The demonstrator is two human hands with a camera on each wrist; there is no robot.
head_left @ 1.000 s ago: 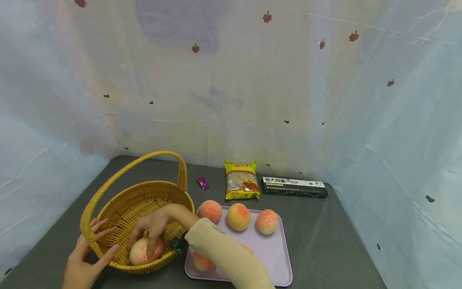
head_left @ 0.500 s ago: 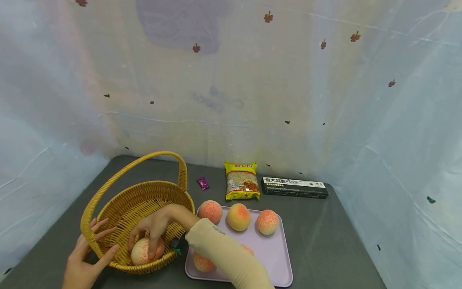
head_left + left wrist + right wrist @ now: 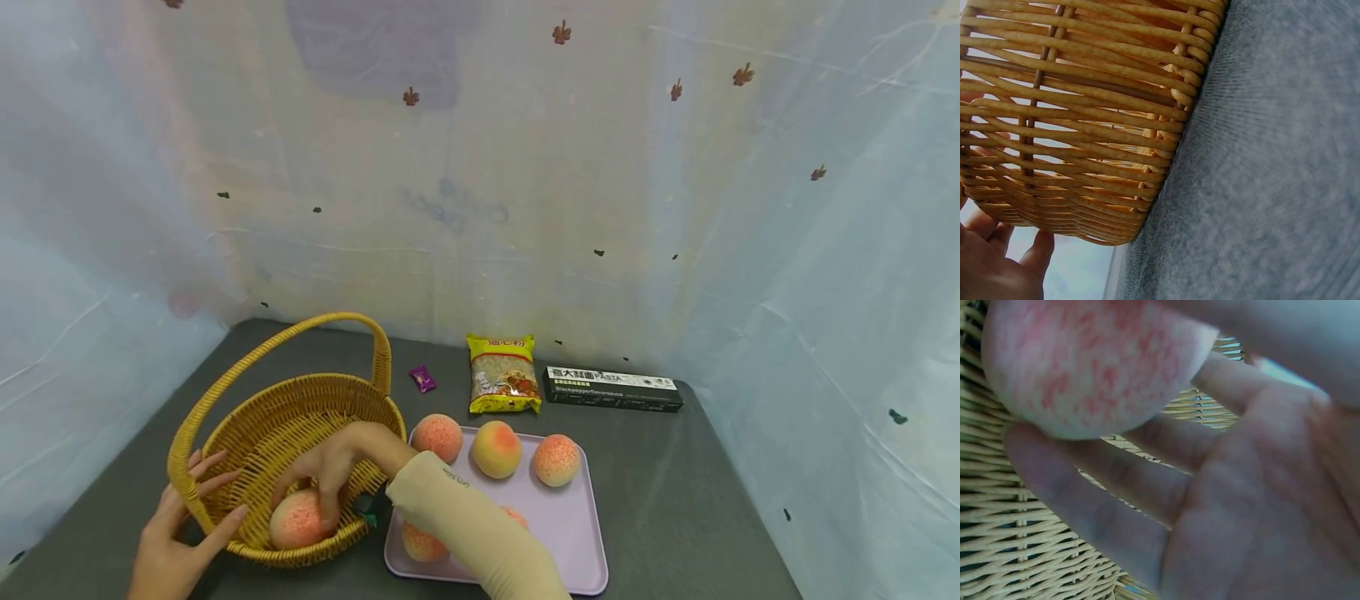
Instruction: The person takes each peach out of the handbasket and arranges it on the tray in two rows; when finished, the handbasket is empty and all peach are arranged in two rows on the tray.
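Observation:
In the head view a yellow wicker basket (image 3: 258, 410) with a tall arched handle stands at the left. My right hand (image 3: 330, 468) reaches down inside and holds a pink-and-cream peach (image 3: 294, 523) near the basket's front wall. The right wrist view shows this peach (image 3: 1094, 369) close up, fingers bent around its side. My left hand (image 3: 174, 537) touches the basket's left side by the handle's base, fingers and thumb fairly straight. Beyond the wicker, the left wrist view catches part of that hand (image 3: 1007, 256).
A lilac tray (image 3: 566, 525) right of the basket bears several peaches (image 3: 496, 450); the right sleeve covers some. Behind lie a purple wrapped candy (image 3: 422, 379), a yellow food packet (image 3: 502, 375) and a black pasta box (image 3: 612, 389). A dark clip-like piece sits by the basket's rim.
The peach has turned under my right hand, so more of its pink side faces up. My left hand and the basket stay where they were.

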